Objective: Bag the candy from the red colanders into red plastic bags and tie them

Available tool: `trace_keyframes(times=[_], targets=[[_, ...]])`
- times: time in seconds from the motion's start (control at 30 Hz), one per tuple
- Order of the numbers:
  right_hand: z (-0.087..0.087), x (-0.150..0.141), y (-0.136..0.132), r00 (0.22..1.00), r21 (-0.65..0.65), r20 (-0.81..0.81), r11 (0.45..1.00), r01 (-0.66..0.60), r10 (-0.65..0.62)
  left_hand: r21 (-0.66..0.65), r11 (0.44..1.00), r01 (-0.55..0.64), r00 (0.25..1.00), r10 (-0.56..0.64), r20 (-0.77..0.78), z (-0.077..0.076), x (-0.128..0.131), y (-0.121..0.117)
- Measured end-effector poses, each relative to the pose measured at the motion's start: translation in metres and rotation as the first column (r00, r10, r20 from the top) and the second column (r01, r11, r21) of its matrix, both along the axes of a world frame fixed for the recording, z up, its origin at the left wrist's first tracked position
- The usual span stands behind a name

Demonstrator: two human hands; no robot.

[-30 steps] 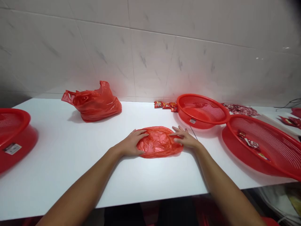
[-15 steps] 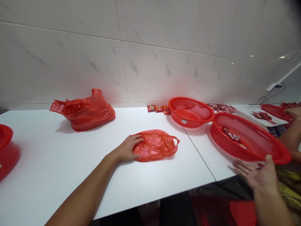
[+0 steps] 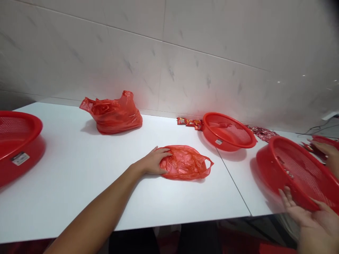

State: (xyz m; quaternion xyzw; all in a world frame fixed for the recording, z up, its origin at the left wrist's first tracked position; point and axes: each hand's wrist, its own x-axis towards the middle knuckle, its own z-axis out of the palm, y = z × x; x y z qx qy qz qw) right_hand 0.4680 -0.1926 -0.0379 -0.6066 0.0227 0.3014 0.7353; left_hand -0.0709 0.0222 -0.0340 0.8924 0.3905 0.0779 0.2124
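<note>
A red plastic bag [image 3: 185,164] lies on the white table with its mouth spread upward and a handle loop at its right end. My left hand [image 3: 155,161] holds the bag's left end, fingers at the upper edge and thumb at the lower one. At the right, my right hand [image 3: 308,215] grips the near rim of a large red basket [image 3: 270,169], palm upward with some fingers against its outer wall. This basket is tilted and has a few small packets [image 3: 288,173] inside. Part of the right hand's grip is hidden behind the rim.
Another red basket [image 3: 222,143] stands near the wall beside small red snack packets [image 3: 189,122]. A full-looking red bag [image 3: 116,118] sits at the back left. A third basket [image 3: 21,165] is at the left edge. A co-worker's hand [image 3: 327,150] shows at far right.
My right hand has come up against the large basket and taken its rim; the basket now tilts more. The view has swung, showing more of the left basket. My left hand stays on the bag.
</note>
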Motion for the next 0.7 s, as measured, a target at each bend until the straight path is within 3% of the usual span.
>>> trace_keyframes(times=[0.1,0.23,0.37,0.43,0.5,0.57,0.7], targets=[[0.018,-0.022,-0.004,0.969,0.115,0.230,0.987,-0.115,0.086,-0.001,1.000,0.012,1.000,-0.011,0.018,-0.001,0.000,-0.001],[0.057,-0.064,0.014,0.905,0.174,0.378,0.945,-0.278,0.197,-0.007,1.000,0.027,0.999,-0.027,0.029,-0.001,-0.002,0.000],[0.099,-0.120,0.055,0.876,0.216,0.355,0.883,-0.417,0.327,-0.025,1.000,-0.009,1.000,0.009,-0.006,0.003,-0.012,0.006],[0.110,-0.147,0.082,0.833,0.240,0.302,0.808,-0.538,0.464,-0.026,0.998,-0.054,0.998,0.054,-0.027,0.005,-0.021,0.011],[0.109,-0.172,0.112,0.744,0.267,0.246,0.694,-0.668,0.622,-0.022,0.995,-0.098,0.994,0.097,-0.042,0.007,-0.030,0.015],[0.098,-0.194,0.145,0.645,0.260,0.202,0.595,-0.761,0.737,-0.016,0.991,-0.135,0.990,0.134,-0.051,0.009,-0.038,0.018],[0.060,-0.231,0.198,0.531,0.204,0.189,0.496,-0.844,0.826,0.002,0.982,-0.189,0.981,0.189,-0.054,0.010,-0.049,0.021]])
